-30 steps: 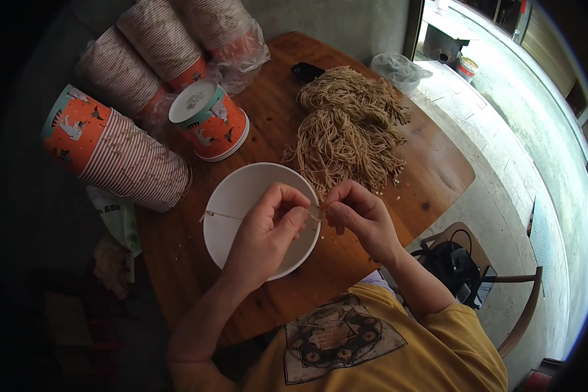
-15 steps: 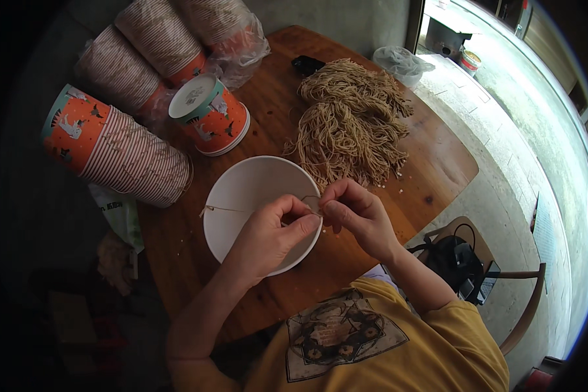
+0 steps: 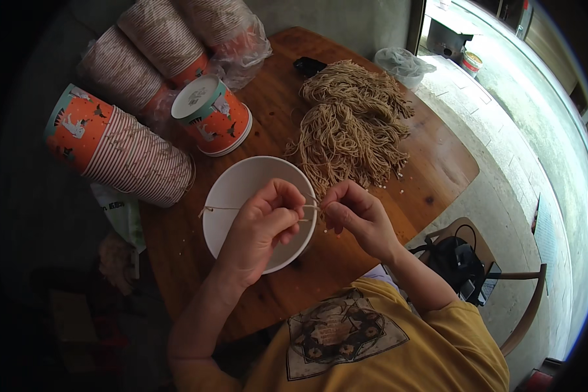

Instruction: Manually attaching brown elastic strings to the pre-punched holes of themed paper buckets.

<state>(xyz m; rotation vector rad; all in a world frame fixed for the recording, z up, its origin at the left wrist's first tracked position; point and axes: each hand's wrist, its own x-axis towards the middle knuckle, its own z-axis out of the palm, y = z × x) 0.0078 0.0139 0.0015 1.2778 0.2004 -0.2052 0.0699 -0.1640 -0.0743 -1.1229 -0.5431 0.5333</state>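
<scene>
A white-lined paper tub (image 3: 245, 178) sits mouth up on the wooden table before me. A thin tan string (image 3: 223, 208) crosses its mouth, knotted at the left rim. Over the tub's right half, my left hand (image 3: 260, 225) pinches the string between thumb and fingers. My right hand (image 3: 360, 215) is closed on the string's end by the right rim, and a short length runs between both hands. Whether a loop or knot lies at the right fingertips is too small to tell. Beyond the tub lies a big tangled heap of tan strings (image 3: 353, 124).
An upside-down orange tub (image 3: 227, 124) stands behind mine. To its left leans a stack of nested tubs (image 3: 134, 157), with more bagged stacks (image 3: 160, 39) behind. A clear plastic bag (image 3: 402, 62) lies at the far table edge. A chair (image 3: 536, 307) holds a black bag (image 3: 452, 261).
My left hand has lifted slightly and drawn a little left from the right rim, its fingers curling more. A short piece of string now shows between the hands. My right hand has barely moved.
</scene>
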